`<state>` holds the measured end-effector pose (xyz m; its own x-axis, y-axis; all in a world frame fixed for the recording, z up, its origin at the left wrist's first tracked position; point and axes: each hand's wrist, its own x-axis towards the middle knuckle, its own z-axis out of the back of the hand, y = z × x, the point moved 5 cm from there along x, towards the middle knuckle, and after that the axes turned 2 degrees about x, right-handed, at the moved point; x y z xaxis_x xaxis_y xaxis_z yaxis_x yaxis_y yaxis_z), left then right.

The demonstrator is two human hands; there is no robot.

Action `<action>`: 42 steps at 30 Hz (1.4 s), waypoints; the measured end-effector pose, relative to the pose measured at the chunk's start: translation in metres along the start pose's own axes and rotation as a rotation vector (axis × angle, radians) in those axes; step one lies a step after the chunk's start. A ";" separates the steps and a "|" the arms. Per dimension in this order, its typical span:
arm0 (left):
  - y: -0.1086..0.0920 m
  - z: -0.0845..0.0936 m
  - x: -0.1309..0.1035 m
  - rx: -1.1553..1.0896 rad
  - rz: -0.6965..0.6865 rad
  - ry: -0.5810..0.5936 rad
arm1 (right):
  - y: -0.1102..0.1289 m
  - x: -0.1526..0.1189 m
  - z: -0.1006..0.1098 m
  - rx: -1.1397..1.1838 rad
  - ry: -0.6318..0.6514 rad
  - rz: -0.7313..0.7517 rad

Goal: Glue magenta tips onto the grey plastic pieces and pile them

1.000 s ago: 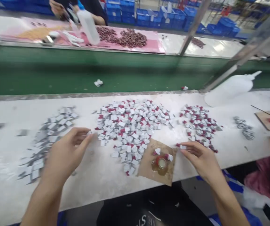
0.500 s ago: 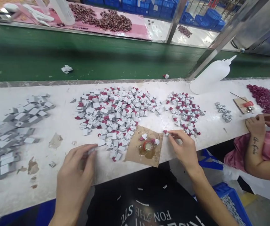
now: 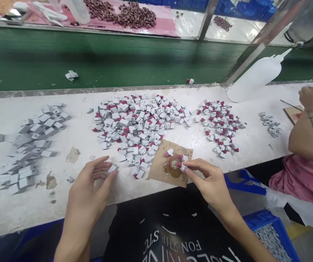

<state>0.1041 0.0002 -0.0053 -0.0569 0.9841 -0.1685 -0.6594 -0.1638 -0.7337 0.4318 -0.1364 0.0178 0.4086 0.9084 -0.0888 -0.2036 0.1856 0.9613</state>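
My right hand (image 3: 209,182) pinches a small white-and-dark-red plastic piece (image 3: 183,167) at the edge of a round red cap (image 3: 173,163) with pale contents. The cap stands on a brown cardboard piece (image 3: 156,167), wet with an amber liquid, where a couple of similar pieces lie. Between the thumb and fingers of my left hand (image 3: 89,189) is a small grey plastic block (image 3: 112,168), just above the table. A heap of joined grey and dark red pieces (image 3: 134,123) spreads beyond my hands.
Plain grey blocks (image 3: 33,145) lie at the left, and a smaller pile of white-and-red pieces (image 3: 222,123) at the right. A white squeeze bottle (image 3: 257,78) leans near a metal post. Behind runs a green conveyor belt (image 3: 134,62). A co-worker's arm (image 3: 309,127) reaches in at far right.
My right hand has moved left, bringing its piece from beside the cardboard to the red cap. The grey block in my left hand shows more clearly. The co-worker's hand has risen.
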 end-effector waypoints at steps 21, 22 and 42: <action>-0.086 -0.040 -0.014 -0.538 -0.037 0.396 | 0.043 0.028 -0.019 0.434 0.100 -0.001; -0.095 -0.045 -0.014 -0.568 -0.066 0.435 | 0.044 0.031 -0.022 0.458 0.117 -0.003; -0.138 -0.069 -0.019 -0.713 -0.317 0.651 | 0.050 0.040 -0.023 0.425 0.178 0.055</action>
<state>0.2475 -0.0004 0.0534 0.6021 0.7955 -0.0677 0.0398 -0.1146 -0.9926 0.4177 -0.0819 0.0564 0.2404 0.9697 -0.0423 0.1776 -0.0011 0.9841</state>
